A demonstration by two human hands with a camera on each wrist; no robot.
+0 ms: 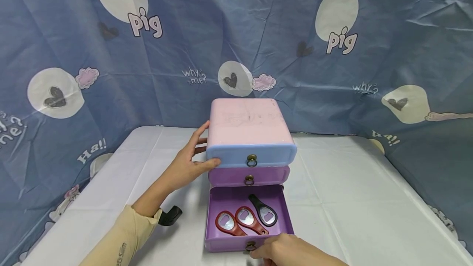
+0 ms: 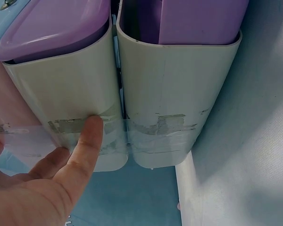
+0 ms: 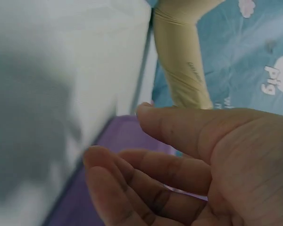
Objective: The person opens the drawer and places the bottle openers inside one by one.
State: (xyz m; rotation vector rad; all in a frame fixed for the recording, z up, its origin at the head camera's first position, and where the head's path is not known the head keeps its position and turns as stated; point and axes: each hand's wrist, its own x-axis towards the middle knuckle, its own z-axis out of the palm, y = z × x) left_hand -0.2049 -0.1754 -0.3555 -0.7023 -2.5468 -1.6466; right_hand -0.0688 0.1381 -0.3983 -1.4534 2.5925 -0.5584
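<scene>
A small stacked drawer cabinet (image 1: 247, 122) has a pink top and a blue top drawer (image 1: 229, 155) above a purple middle drawer (image 1: 225, 176). Its purple bottom drawer (image 1: 225, 244) is pulled out. Inside lie two red bottle openers (image 1: 244, 216) and a black bottle opener (image 1: 267, 215). My left hand (image 1: 188, 163) rests spread against the cabinet's left side, thumb on the blue front. In the left wrist view a fingertip touches the pale casing (image 2: 179, 80). My right hand (image 3: 179, 165) is at the bottom drawer's ring pull (image 1: 251, 246), fingers loosely bent, thumb apart; contact with the ring is hidden.
The cabinet stands on a table with a white cloth (image 1: 351, 200). A blue printed curtain (image 1: 251, 32) hangs behind it and along the sides. A black object (image 1: 170, 216) sits at the left wrist. Clear tape (image 2: 165, 141) crosses the casings.
</scene>
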